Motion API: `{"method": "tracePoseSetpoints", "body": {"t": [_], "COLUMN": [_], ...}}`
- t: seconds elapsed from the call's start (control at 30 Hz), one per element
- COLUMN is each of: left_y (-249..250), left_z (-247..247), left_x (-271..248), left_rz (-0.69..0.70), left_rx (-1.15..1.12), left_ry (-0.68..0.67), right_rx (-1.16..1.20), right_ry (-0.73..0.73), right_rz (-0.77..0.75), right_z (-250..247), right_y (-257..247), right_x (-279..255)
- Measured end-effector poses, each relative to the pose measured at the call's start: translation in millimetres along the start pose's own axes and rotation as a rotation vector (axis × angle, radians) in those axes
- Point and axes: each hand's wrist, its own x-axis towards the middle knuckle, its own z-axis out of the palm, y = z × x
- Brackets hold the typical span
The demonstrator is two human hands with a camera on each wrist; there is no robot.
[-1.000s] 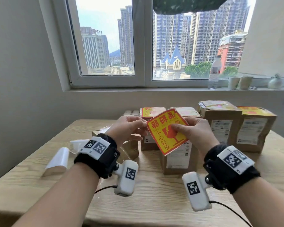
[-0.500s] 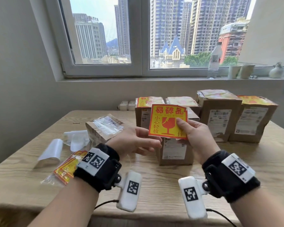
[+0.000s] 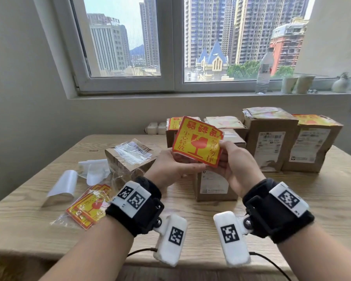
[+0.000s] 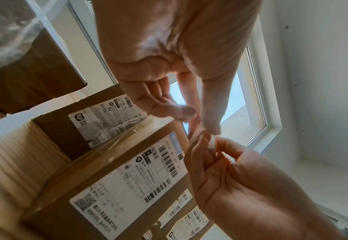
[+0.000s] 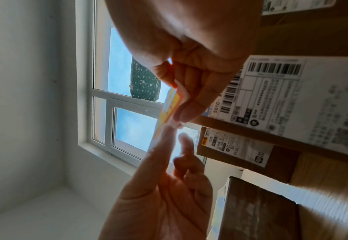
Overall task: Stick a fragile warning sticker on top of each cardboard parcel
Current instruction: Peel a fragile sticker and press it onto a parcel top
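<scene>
Windowsill: water bottle (image 3: 264, 71) upright, two cups (image 3: 297, 84) beside it (touching).
Surface (image 3: 190, 220): peeled backing sheets (image 3: 63, 184) at left.

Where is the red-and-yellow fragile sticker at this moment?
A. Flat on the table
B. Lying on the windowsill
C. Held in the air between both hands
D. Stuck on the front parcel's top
C: the fragile sticker is up in front of the parcels, pinched by the right hand, with the left hand at its lower edge.

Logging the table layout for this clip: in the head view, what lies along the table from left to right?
Curled white backing paper → pack of red-and-yellow stickers in clear plastic → tape-wrapped cardboard parcel → held red-and-yellow fragile sticker → tall labelled cardboard parcel → rightmost stickered cardboard parcel.
</scene>
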Motion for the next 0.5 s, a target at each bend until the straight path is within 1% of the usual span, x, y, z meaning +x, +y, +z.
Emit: {"method": "tracePoseSetpoints", "body": {"t": [0.1, 0.23, 0.3, 0.33, 0.37, 0.4, 0.47, 0.5], "left_y": [-0.6, 1.9, 4.4, 6.0, 7.2, 8.9, 11.7, 13.2], "left_z": [1.0, 0.9, 0.3, -0.4, -2.3, -4.4, -9.5, -11.9], "left_x": [2.4, 5.3, 5.7, 5.5, 5.4, 5.1, 4.3, 3.6], "left_rz": [0.042, 0.078, 0.085, 0.085, 0.081, 0.075, 0.071, 0.075], "left_rx": [-0.031, 0.012, -0.018, -0.043, -0.063, -0.076, -0.084, -0.078], "left_ry": [0.107, 0.13, 0.157, 0.169, 0.179, 0.181, 0.162, 0.146], "right_rx": [0.022, 0.003, -0.045, -0.075, -0.104, -0.15, -0.318, -0.401], "right_ry": [0.001, -0.023, -0.034, -0.023, 0.011, 0.07, 0.179, 0.171], "right_rz": [-0.001, 0.0, 0.005, -0.001, -0.038, -0.128, -0.426, -0.572], "right_z": [2.8, 4.8, 6.5, 6.6, 5.6, 3.7, -1.9, -3.8], "right_y": [-3.7, -4.9, -4.8, -4.1, -3.1, -2.0, -2.3, -4.3], "right_x": [1.0, 2.9, 1.3, 0.3, -0.3, -0.3, -0.1, -0.1]}}
